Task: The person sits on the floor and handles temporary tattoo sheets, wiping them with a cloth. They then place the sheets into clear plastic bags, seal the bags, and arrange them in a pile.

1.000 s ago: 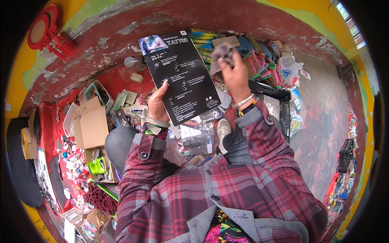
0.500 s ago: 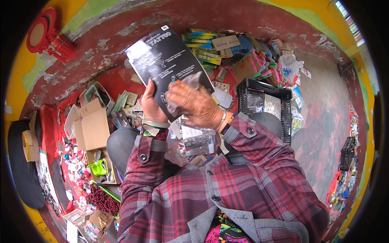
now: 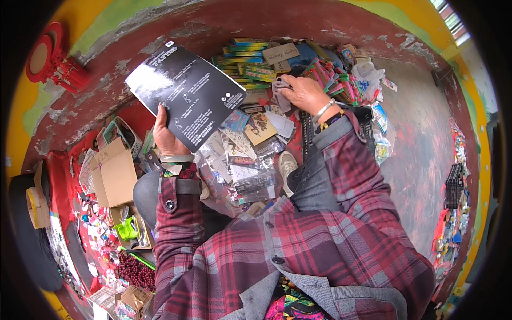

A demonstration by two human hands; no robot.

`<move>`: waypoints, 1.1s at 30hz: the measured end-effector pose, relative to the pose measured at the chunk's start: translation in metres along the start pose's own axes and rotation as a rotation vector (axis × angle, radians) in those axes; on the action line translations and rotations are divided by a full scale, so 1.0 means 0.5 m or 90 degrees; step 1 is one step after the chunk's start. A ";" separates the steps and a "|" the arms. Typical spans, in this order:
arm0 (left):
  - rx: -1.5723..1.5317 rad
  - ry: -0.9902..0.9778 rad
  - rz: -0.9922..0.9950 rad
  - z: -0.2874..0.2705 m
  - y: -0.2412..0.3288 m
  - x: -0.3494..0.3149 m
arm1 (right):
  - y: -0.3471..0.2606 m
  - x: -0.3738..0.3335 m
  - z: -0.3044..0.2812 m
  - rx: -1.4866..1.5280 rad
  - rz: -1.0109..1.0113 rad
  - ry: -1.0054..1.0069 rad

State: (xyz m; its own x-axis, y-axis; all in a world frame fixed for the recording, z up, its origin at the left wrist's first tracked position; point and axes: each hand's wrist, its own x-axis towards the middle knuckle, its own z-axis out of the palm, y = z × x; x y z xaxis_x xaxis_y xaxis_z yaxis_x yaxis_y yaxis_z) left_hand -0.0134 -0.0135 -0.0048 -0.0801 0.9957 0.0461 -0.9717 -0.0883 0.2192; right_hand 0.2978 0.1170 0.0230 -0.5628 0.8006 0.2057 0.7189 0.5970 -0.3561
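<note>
The left hand (image 3: 168,140) pinches a card (image 3: 205,101) between ten and eleven o'clock: shiny black, white writing, one bright glare. At one o'clock, the right hand (image 3: 308,95) pinches a grey rag (image 3: 281,97).

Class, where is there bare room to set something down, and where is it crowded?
The widest bare patch is the grey floor at the right, between the plaid right sleeve and the strip of small colourful items along the right wall. Crowded: between the legs, where loose cards and packets overlap, and at the left, around the open cardboard box.
</note>
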 end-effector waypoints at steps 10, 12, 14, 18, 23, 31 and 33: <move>0.080 0.043 0.027 -0.038 -0.004 0.007 | 0.085 -0.004 -0.105 -0.332 0.032 -0.240; 0.094 0.049 0.018 -0.051 -0.006 0.012 | 0.124 -0.009 -0.106 -0.220 0.041 -0.195; 0.120 0.071 0.019 -0.065 -0.005 0.018 | 0.155 -0.017 -0.088 -0.155 0.048 -0.100; 0.121 0.069 0.018 -0.091 -0.003 0.030 | 0.224 -0.049 -0.064 -0.039 0.107 0.021; 0.135 0.102 0.040 -0.095 -0.005 0.031 | 0.316 -0.132 -0.005 0.068 0.226 0.108; 0.106 0.105 0.010 -0.070 -0.031 0.034 | 0.652 -0.439 0.314 -0.177 0.439 -0.282; 0.105 0.118 0.014 -0.055 -0.024 0.009 | 0.475 -0.359 0.246 -0.005 0.561 -0.266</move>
State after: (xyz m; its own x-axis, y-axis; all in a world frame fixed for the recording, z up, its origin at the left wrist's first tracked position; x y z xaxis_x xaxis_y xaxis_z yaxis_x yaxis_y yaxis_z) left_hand -0.0079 -0.0073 -0.0339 -0.1551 0.9802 -0.1231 -0.9210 -0.0984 0.3769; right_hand 0.5194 0.1084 -0.2104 0.0799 0.8775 -0.4728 0.9532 -0.2060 -0.2212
